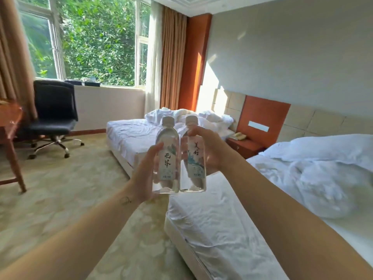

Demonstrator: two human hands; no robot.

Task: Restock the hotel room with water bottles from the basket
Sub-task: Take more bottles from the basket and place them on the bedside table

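Two clear water bottles with white caps and pale labels are held upright, side by side, in mid-air in front of me. My left hand (146, 174) grips the left bottle (167, 156) from its left side. My right hand (210, 148) grips the right bottle (194, 152) from its right side. The bottles almost touch each other. No basket is in view.
A near bed (232, 229) with rumpled white sheets lies to the right, a far bed (129, 134) beyond it. Between them stands an orange nightstand (245, 147) with a phone (239, 136). A black office chair (54, 118) and a wooden desk (10, 126) stand at left on carpet.
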